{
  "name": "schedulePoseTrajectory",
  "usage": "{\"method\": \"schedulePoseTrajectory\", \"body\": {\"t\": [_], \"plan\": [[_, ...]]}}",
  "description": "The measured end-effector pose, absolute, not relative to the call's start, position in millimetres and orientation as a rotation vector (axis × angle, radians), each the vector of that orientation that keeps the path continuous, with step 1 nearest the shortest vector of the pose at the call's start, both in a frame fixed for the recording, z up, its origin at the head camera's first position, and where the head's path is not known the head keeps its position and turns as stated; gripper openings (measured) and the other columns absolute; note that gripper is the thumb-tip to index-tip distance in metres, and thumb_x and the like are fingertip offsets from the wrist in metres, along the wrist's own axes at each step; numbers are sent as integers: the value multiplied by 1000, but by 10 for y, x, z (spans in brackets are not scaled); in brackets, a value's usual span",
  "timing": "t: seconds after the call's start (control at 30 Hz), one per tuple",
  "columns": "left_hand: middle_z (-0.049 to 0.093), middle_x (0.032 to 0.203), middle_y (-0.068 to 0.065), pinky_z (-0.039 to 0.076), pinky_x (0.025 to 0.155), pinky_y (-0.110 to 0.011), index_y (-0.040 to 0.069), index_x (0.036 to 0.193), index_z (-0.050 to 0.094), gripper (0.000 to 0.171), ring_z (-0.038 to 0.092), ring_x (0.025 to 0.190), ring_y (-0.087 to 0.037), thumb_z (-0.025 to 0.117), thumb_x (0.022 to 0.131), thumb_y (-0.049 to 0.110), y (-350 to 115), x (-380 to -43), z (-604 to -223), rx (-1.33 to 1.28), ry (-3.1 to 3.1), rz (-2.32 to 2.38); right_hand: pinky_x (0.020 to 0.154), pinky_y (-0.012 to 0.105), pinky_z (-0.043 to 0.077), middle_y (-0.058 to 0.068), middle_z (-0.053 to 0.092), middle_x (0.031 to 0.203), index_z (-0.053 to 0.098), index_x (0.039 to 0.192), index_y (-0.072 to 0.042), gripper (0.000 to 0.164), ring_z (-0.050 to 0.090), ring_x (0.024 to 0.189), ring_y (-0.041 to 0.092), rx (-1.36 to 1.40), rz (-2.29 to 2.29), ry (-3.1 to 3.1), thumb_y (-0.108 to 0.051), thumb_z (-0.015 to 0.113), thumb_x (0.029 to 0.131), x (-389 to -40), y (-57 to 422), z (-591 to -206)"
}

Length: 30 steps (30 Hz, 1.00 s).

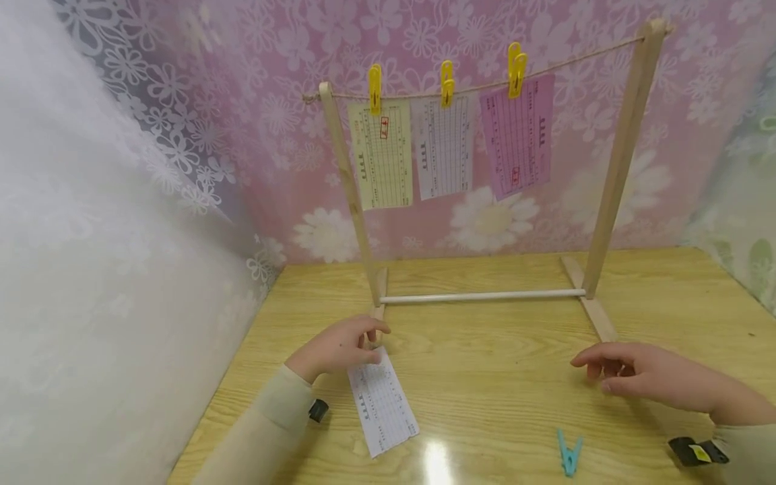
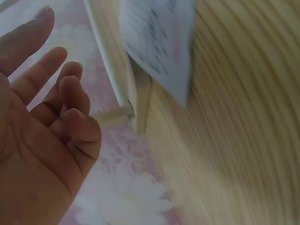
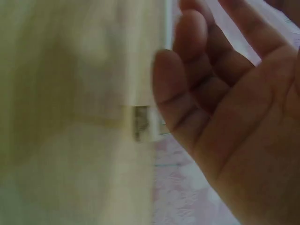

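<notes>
My left hand [image 1: 339, 347], fingers loosely bent, hovers over the upper end of a white printed slip [image 1: 384, 404] on the table. In the left wrist view a gap shows between the fingers and the slip [image 2: 161, 42]; nothing is in the hand. To the right, my right hand [image 1: 642, 370] hangs above the table with relaxed fingers and holds nothing. Nearest to it lies a blue-green clothespin [image 1: 569, 453]. Yellow clothespins [image 1: 375, 89] fix a yellow slip [image 1: 383, 158], a white slip [image 1: 445, 151] and a pink slip [image 1: 520, 138] to a rope [image 1: 588, 59].
The rope runs between two wooden posts [image 1: 624, 158], joined low down by a white rod [image 1: 485, 296]. Their wooden feet [image 1: 591, 306] stand on the wood-grain table [image 1: 485, 364]. Behind is a pink flowered curtain [image 1: 424, 236], with a pale curtain [image 1: 133, 269] at left.
</notes>
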<state>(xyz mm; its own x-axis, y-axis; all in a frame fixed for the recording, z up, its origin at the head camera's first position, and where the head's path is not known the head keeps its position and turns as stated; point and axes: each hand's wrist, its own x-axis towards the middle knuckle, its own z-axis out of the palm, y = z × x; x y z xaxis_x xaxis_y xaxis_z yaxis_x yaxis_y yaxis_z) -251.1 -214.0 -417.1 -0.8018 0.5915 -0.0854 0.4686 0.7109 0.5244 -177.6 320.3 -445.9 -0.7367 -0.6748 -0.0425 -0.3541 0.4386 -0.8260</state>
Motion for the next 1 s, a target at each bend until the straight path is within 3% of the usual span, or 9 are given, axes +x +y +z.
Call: {"method": "schedulePoseTrajectory", "body": {"t": [0.17,0.3,0.57,0.8,1.0], "plan": [[60,102,-2,47,72,-36,16,117,66,37,54,82,-17,83,85,26,-2330,-2595,-4222,759,2672,624,74,30,49,14,60,123,52,144,-4,40,57,98,19,-892,-1265,2084,-5,53,105,-1775,3195,-4629],[62,100,-1,46,80,-38,14,114,67,36,55,89,-19,84,84,26,-2391,-2626,-4284,770,2621,607,70,32,47,11,62,119,54,143,-6,39,56,94,17,-930,-1252,2061,-5,56,103,-1754,3144,-4638],[55,83,0,41,69,-33,15,98,65,27,50,76,-14,85,83,25,-2435,-2668,-4429,754,2566,613,65,31,47,8,61,106,57,141,-7,40,56,86,13,-1067,-1217,2047,-3,60,101,-1736,3009,-4606],[52,81,1,40,65,-32,13,94,63,27,48,73,-13,86,82,21,-2419,-2669,-4470,723,2547,629,63,29,47,5,60,104,58,139,-10,41,53,80,9,-1113,-1185,2040,-2,62,99,-1712,2943,-4614],[50,84,-1,39,65,-30,15,84,60,25,46,75,-14,85,83,21,-2382,-2681,-4446,765,2573,534,63,28,42,3,57,103,59,140,-13,48,51,84,14,-1129,-1140,2073,-1,67,95,-1670,2878,-4585]]}}
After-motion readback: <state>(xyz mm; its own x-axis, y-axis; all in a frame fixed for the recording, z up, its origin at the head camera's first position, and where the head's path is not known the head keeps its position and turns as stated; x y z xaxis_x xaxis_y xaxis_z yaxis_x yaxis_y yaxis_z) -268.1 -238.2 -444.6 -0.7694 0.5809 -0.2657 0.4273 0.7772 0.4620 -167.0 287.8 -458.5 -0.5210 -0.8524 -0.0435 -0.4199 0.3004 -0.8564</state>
